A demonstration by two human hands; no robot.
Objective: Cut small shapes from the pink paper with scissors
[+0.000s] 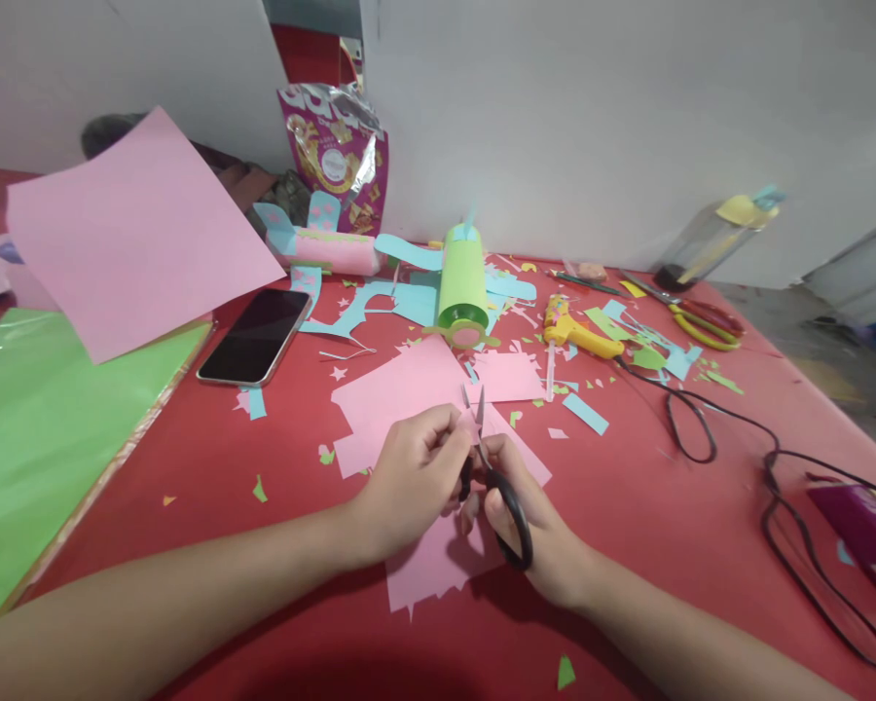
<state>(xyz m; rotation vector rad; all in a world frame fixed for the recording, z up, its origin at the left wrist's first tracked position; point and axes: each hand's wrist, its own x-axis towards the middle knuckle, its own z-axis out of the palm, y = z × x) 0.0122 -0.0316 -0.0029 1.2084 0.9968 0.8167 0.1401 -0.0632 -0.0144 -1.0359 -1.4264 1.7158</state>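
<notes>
My right hand (529,526) is closed around the black handles of a pair of scissors (511,521), whose blades point away from me and stand slightly apart. Pinched in my left hand (416,467) is a small piece of pink paper (471,424), right at the blades. Beneath both hands lie larger cut sheets of pink paper (386,399) with jagged edges. Beyond them stands a green paper tube (462,273) with blue strips and a round pink-centred piece at its near end. A pink paper tube (336,253) with blue fins lies to its left.
A phone (255,336), a green sheet (65,438) and a large pink sheet (146,234) are at the left. A snack bag (336,156) stands behind. To the right are a yellow glue gun (580,333) with a black cord, red-and-yellow scissors (705,321), a bottle (722,239) and paper scraps.
</notes>
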